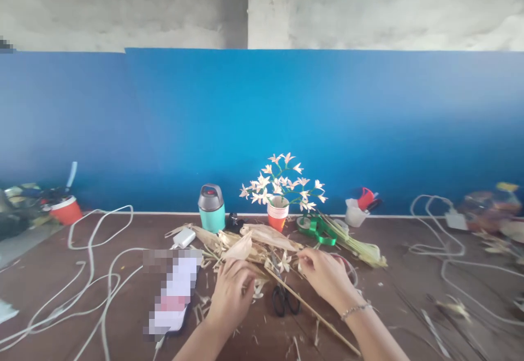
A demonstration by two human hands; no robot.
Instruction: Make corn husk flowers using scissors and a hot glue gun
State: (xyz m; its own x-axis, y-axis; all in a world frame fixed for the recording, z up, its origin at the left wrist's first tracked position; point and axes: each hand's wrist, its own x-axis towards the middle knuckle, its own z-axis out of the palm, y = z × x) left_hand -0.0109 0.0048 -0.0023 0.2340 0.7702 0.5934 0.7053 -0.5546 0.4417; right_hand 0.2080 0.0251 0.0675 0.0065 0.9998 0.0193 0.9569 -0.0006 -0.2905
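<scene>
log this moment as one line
left hand: by husks | right hand: near single flower | scissors: on table | cup: holding flowers | grip: unclear

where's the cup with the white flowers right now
In the head view, the cup stands slightly right of centre at the table's back, between the teal flask and green tape.
</scene>
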